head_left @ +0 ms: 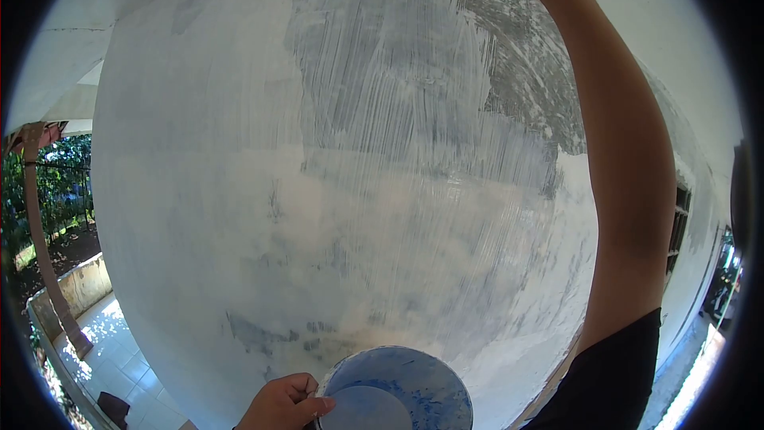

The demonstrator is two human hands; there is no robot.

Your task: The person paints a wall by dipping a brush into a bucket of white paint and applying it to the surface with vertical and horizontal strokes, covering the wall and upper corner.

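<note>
Bare right arm [621,191] stretched overhead

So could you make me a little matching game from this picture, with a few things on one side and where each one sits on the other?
Things:
1. left hand
2. right arm
3. bucket
4. tiled floor

Places:
a. bottom middle, against the wall
b. lower left, in sunlight
c. raised along the right side, the hand cut off at the top edge
d. on the bucket's rim, bottom edge

Pairs: 1-d, 2-c, 3-a, 4-b
</note>
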